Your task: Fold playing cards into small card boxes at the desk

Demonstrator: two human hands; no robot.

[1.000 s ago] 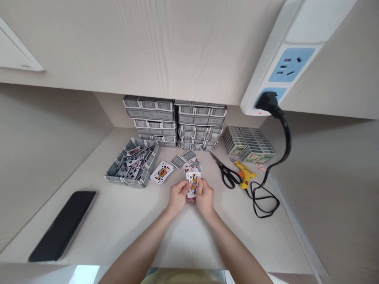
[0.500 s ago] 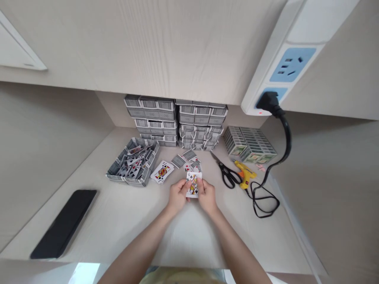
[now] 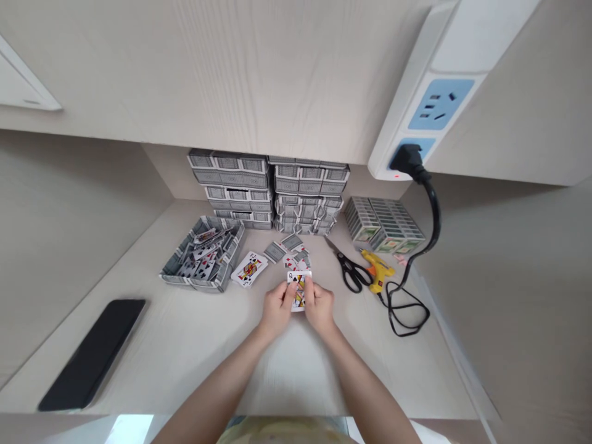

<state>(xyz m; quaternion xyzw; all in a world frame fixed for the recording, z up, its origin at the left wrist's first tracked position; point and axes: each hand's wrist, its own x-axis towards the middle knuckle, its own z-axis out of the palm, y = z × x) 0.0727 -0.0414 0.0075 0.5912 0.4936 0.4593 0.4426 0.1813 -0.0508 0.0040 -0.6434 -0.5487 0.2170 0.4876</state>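
Together, left fingers (image 3: 289, 296) and right fingers (image 3: 309, 293) around one queen card (image 3: 300, 282), near one jack (image 3: 250, 269).

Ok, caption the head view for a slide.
Left hand and right hand hold a queen card near loose cards, scissors and a yellow glue gun.

A black phone (image 3: 92, 354) lies at left, scissors (image 3: 343, 259) beside a yellow glue gun (image 3: 378, 271) at right.

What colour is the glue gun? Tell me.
The glue gun is mostly yellow, best seen in the head view.
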